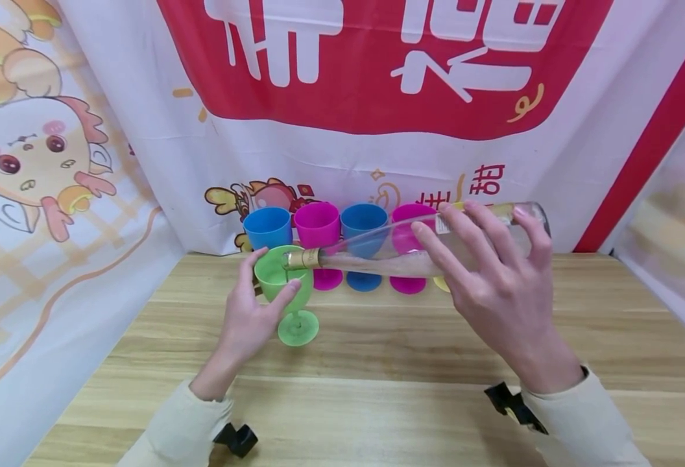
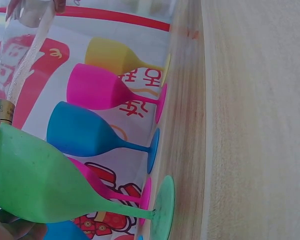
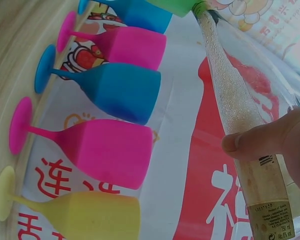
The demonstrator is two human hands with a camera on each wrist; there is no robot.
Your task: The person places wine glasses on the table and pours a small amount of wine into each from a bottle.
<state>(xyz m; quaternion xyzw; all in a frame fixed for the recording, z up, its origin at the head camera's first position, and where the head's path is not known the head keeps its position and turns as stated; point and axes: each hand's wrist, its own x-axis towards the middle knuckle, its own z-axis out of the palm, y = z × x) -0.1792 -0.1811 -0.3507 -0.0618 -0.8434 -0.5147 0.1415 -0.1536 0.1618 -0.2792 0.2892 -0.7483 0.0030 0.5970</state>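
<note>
A green plastic goblet (image 1: 298, 327) is gripped around its bowl by my left hand (image 1: 253, 312), thumb on the near side. My right hand (image 1: 503, 279) holds a clear glass bottle (image 1: 372, 263) from above, tilted nearly level with its gold-wrapped neck pointing left. The bottle's mouth lies just over the goblet's rim, and a thin stream runs down into the bowl. Bubbly liquid (image 3: 230, 95) fills the lower side of the bottle in the right wrist view. In the left wrist view the green goblet (image 2: 40, 175) has its foot close to the tabletop.
Behind the bottle stands a row of goblets: blue (image 1: 267, 227), pink (image 1: 317, 224), blue (image 1: 364, 224), pink (image 1: 407, 227) and yellow (image 3: 90, 215). A printed cloth (image 1: 342, 155) hangs right behind them. The wooden table (image 1: 342, 415) spreads below my forearms.
</note>
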